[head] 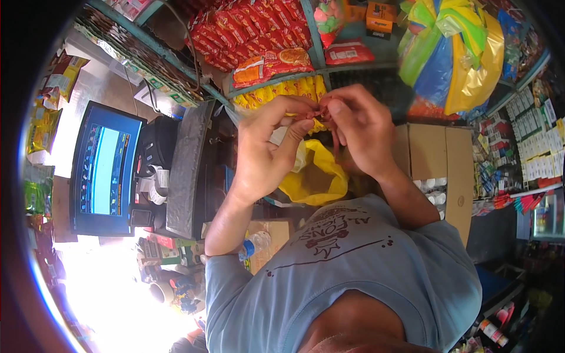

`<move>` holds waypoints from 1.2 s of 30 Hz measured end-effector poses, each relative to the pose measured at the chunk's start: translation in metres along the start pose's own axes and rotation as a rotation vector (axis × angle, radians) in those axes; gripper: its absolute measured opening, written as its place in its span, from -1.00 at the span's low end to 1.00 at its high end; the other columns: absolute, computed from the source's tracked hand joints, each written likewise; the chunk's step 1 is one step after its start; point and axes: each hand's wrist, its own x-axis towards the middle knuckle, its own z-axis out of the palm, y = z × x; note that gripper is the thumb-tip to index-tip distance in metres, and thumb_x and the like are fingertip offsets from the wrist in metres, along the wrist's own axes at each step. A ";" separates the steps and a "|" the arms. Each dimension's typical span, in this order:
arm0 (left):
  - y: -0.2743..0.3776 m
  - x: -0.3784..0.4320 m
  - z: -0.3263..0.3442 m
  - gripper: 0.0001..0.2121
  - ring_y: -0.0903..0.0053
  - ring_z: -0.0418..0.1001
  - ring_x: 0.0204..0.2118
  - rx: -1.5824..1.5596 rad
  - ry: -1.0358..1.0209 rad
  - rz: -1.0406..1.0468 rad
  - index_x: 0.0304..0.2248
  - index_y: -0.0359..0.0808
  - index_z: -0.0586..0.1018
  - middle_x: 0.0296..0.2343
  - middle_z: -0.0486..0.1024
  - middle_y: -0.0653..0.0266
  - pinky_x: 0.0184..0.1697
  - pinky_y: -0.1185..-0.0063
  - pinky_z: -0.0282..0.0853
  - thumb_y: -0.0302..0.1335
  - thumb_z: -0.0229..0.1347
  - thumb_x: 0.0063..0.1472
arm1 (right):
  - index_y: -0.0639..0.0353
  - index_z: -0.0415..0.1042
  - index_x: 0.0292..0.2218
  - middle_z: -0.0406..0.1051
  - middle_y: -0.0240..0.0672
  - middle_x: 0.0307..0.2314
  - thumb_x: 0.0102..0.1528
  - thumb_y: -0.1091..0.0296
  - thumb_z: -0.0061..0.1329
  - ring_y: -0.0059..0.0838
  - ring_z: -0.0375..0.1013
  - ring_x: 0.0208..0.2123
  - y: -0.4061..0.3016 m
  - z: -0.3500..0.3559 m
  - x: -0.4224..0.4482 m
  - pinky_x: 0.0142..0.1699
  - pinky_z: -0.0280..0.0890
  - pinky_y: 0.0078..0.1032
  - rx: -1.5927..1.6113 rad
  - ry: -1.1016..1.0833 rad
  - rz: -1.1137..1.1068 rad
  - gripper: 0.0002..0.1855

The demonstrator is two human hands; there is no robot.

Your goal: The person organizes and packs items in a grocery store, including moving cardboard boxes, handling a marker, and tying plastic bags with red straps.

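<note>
A thin, crumpled red strip (325, 111), perhaps string or plastic, is pinched between the fingertips of both hands. My left hand (269, 145) grips one part with thumb and index finger. On the other side my right hand (364, 128) holds it in curled fingers, and a loose length hangs below. The fingers partly hide the strip. Under the hands a yellow plastic bag (289, 185) gapes, with whitish plastic at its upper left. Beyond the hands, yellow packets (282, 92) line a shelf below red snack packets (251, 31).
A monitor (103, 172) and a black-and-grey counter unit (181, 176) stand at left. An open cardboard box (428, 150) with white-topped items is beside my right arm. A bundle of coloured plastic bags (454, 57) hangs at upper right. A plastic bottle (256, 245) lies near my left elbow.
</note>
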 end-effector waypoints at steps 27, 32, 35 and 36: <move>-0.026 -0.154 0.017 -0.80 0.72 0.43 -0.41 -0.013 0.895 -0.538 -0.24 -0.35 0.55 -0.47 0.54 0.35 -0.35 0.60 0.38 -0.38 0.21 0.29 | 0.31 0.55 -0.24 0.48 -0.21 -0.36 0.12 0.62 0.10 -0.27 0.49 -0.35 0.087 0.106 -0.012 -0.25 0.39 -0.39 -0.217 -0.773 -0.385 -0.87; -0.015 -0.181 0.004 -0.79 0.73 0.39 -0.44 -0.050 0.791 -0.647 -0.14 -0.36 0.60 -0.51 0.50 0.38 -0.35 0.62 0.37 -0.40 0.12 0.34 | 0.28 0.58 -0.24 0.48 -0.23 -0.37 0.09 0.61 0.15 -0.25 0.51 -0.35 0.081 0.123 -0.018 -0.25 0.39 -0.37 -0.170 -0.809 -0.514 -0.83; -0.013 -0.192 -0.001 -0.80 0.73 0.36 -0.49 -0.172 0.777 -0.567 -0.14 -0.36 0.60 -0.57 0.46 0.40 -0.39 0.64 0.30 -0.41 0.09 0.37 | 0.26 0.59 -0.25 0.48 -0.25 -0.38 0.08 0.61 0.15 -0.26 0.51 -0.35 0.077 0.127 -0.026 -0.25 0.38 -0.39 -0.174 -0.796 -0.500 -0.84; -0.012 -0.195 -0.003 -0.80 0.72 0.35 -0.51 -0.220 0.778 -0.538 -0.15 -0.37 0.60 -0.59 0.44 0.41 -0.42 0.64 0.27 -0.41 0.08 0.38 | 0.26 0.59 -0.25 0.49 -0.25 -0.38 0.08 0.60 0.15 -0.27 0.51 -0.35 0.075 0.130 -0.029 -0.25 0.37 -0.40 -0.164 -0.787 -0.465 -0.85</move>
